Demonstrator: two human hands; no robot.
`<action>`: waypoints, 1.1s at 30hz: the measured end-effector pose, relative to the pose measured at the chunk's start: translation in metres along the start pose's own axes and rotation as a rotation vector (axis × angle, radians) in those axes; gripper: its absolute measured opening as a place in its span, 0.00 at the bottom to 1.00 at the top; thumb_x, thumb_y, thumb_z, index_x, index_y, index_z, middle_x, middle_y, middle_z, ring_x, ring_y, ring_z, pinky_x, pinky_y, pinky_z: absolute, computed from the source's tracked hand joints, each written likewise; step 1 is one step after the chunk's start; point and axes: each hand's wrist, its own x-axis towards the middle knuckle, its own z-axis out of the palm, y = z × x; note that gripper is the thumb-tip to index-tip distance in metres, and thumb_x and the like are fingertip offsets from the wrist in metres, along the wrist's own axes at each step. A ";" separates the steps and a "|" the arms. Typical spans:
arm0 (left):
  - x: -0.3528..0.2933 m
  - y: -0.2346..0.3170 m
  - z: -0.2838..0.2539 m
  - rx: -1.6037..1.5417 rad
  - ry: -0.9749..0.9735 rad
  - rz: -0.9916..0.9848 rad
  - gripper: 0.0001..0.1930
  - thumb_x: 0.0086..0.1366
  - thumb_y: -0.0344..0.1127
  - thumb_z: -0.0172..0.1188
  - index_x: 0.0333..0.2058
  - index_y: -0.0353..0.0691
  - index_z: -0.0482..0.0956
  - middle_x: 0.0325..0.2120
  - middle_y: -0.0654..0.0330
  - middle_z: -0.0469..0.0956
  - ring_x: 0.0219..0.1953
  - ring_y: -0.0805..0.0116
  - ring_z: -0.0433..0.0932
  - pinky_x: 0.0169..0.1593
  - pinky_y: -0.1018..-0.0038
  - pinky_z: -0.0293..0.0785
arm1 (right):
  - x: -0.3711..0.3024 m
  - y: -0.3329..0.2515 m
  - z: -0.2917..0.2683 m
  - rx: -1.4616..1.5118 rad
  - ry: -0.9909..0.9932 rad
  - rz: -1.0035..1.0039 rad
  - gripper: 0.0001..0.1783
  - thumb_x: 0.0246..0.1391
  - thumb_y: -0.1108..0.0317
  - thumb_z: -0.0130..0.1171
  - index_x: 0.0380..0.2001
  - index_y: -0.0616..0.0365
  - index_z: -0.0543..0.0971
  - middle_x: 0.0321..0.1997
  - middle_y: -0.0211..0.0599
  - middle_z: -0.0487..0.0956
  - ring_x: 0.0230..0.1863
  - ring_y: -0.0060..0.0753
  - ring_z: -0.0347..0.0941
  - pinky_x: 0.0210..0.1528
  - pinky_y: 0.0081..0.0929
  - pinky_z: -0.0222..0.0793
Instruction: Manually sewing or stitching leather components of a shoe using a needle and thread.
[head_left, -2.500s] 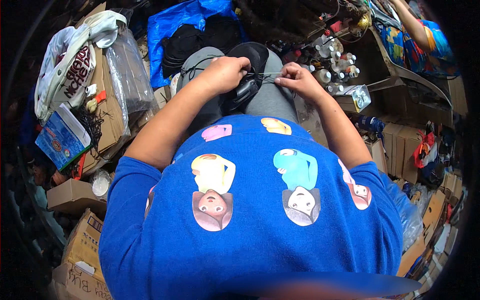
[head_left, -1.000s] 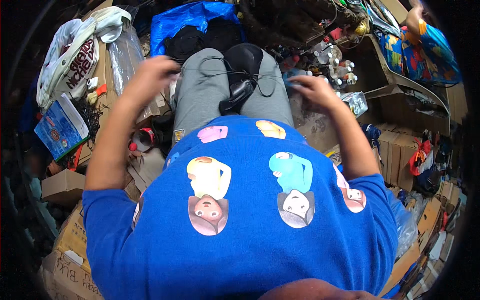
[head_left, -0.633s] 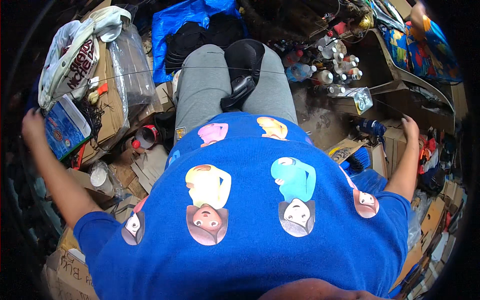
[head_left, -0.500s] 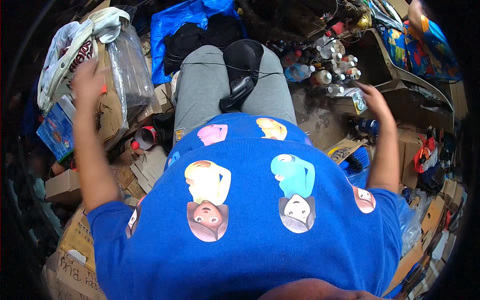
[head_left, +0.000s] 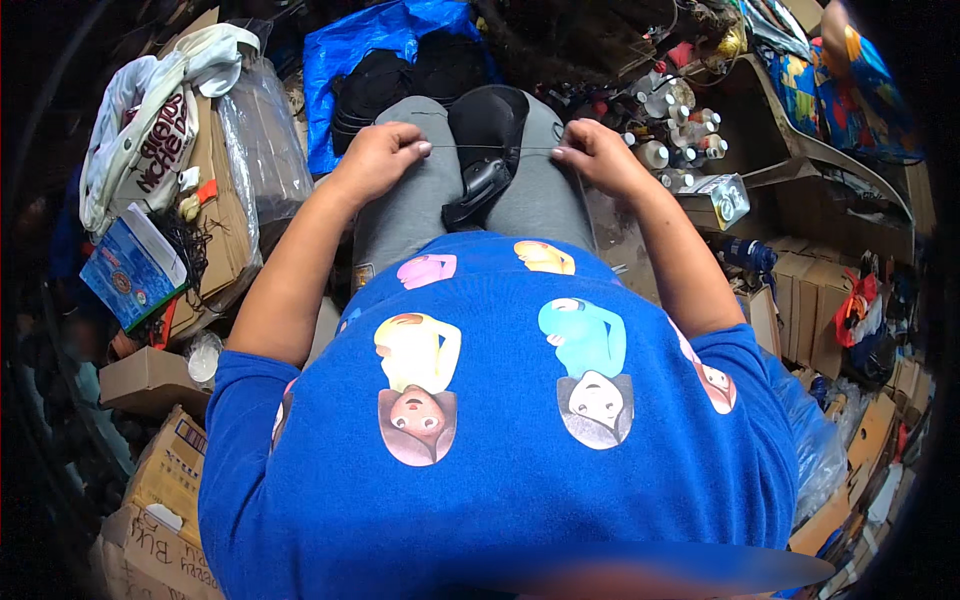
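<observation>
A thin dark cord runs nearly straight across my lap, between my two hands. My left hand pinches one end between thumb and finger over my left thigh. Over the right thigh, my right hand pinches the other end in the same way. Beneath the cord, between my grey-trousered thighs, lies a black, smooth, cup-shaped piece that looks like part of a bra. A glossy black section sits at its lower end; its kind is hard to make out.
Beyond my knees, several black cup-shaped pieces lie on a blue plastic sheet. Plastic bottles cluster at the far right, near a small box. White cloth and flattened cardboard are at left. A cardboard box stands nearer.
Both hands have come inward from wide out at the sides to above my thighs. The cord, earlier lying loosely curved across the lap, is now stretched between them.
</observation>
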 end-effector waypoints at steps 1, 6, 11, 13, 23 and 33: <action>0.001 -0.007 -0.001 -0.047 0.080 0.033 0.09 0.60 0.37 0.57 0.33 0.37 0.77 0.28 0.56 0.74 0.31 0.67 0.73 0.38 0.72 0.69 | -0.001 0.010 -0.004 0.040 -0.006 -0.007 0.12 0.47 0.62 0.61 0.32 0.58 0.77 0.33 0.42 0.74 0.39 0.44 0.71 0.41 0.35 0.67; 0.030 0.042 -0.002 0.107 0.138 0.324 0.16 0.54 0.34 0.62 0.44 0.47 0.78 0.50 0.57 0.71 0.52 0.57 0.71 0.54 0.67 0.67 | 0.001 0.001 -0.019 0.114 0.064 -0.008 0.15 0.48 0.67 0.61 0.42 0.52 0.79 0.37 0.38 0.75 0.40 0.36 0.73 0.44 0.28 0.68; 0.068 0.068 0.013 0.208 -0.133 0.311 0.20 0.50 0.37 0.66 0.44 0.44 0.76 0.43 0.54 0.72 0.46 0.53 0.72 0.50 0.65 0.69 | 0.021 -0.024 -0.011 0.016 -0.004 -0.123 0.10 0.43 0.73 0.64 0.33 0.58 0.81 0.31 0.33 0.75 0.34 0.26 0.74 0.38 0.21 0.69; 0.078 0.068 0.013 0.218 -0.131 0.329 0.18 0.49 0.39 0.67 0.39 0.41 0.77 0.38 0.53 0.72 0.43 0.52 0.72 0.47 0.64 0.69 | 0.027 -0.018 -0.006 -0.053 0.039 -0.201 0.08 0.42 0.73 0.65 0.30 0.57 0.81 0.29 0.34 0.75 0.32 0.27 0.75 0.36 0.23 0.70; 0.088 0.054 0.013 -0.019 -0.427 0.178 0.13 0.50 0.36 0.66 0.33 0.37 0.79 0.33 0.56 0.74 0.40 0.60 0.74 0.45 0.69 0.68 | 0.033 -0.018 -0.008 -0.044 -0.046 -0.270 0.10 0.38 0.77 0.62 0.29 0.55 0.81 0.29 0.33 0.73 0.33 0.31 0.74 0.37 0.26 0.69; 0.090 0.040 0.014 -0.319 -0.610 0.084 0.16 0.54 0.32 0.62 0.43 0.36 0.79 0.37 0.58 0.79 0.40 0.72 0.75 0.49 0.76 0.67 | 0.015 -0.017 0.017 0.088 0.063 -0.189 0.09 0.41 0.71 0.64 0.31 0.50 0.82 0.29 0.35 0.76 0.33 0.36 0.75 0.36 0.29 0.71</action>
